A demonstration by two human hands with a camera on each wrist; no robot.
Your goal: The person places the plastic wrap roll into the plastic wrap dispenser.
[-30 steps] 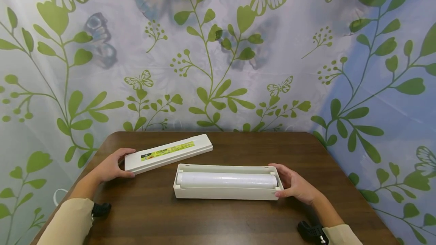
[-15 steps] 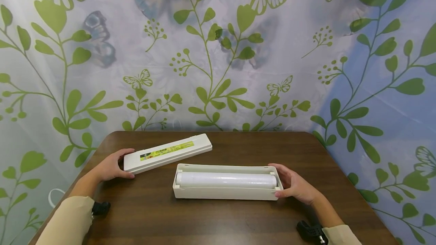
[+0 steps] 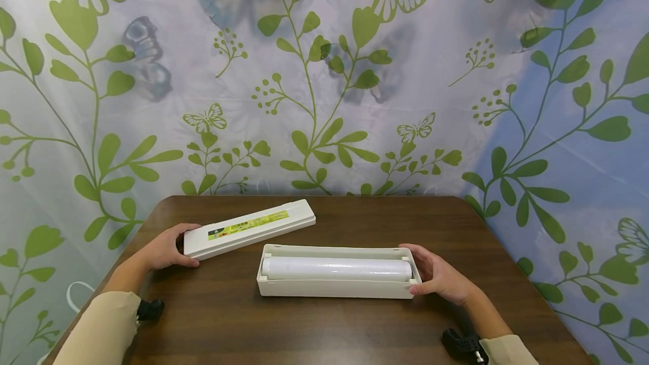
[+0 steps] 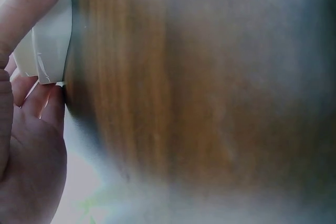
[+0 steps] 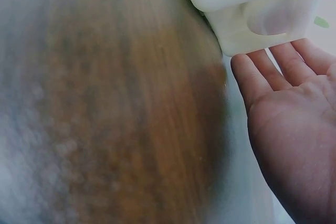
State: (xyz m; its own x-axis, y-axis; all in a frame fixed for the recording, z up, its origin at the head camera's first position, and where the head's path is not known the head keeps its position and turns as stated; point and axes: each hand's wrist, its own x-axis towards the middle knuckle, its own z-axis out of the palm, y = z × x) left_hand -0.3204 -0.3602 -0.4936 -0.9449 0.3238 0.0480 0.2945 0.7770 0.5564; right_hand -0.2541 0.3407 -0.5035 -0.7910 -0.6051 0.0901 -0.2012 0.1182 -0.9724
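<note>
In the head view a long white plastic box [image 3: 334,289] lies lidless near the middle of the table, a roll of cling film [image 3: 337,268] inside it. Behind and to its left lies the matching white lid [image 3: 253,239], slanted, with a yellow-green label on top. My left hand [image 3: 164,248] grips the lid's left end, thumb on the near edge and fingers at the far edge. The box's right end is held by my right hand [image 3: 443,277], thumb at the front corner and fingers at the back. The right wrist view shows the box's end [image 5: 252,19] beside the fingers.
Both things rest on a dark brown wooden table [image 3: 324,331] with rounded back corners. A curtain [image 3: 324,100] with green leaves and butterflies hangs right behind it. Black straps [image 3: 150,310] circle the wrists. A white loop [image 3: 78,294] shows past the table's left edge.
</note>
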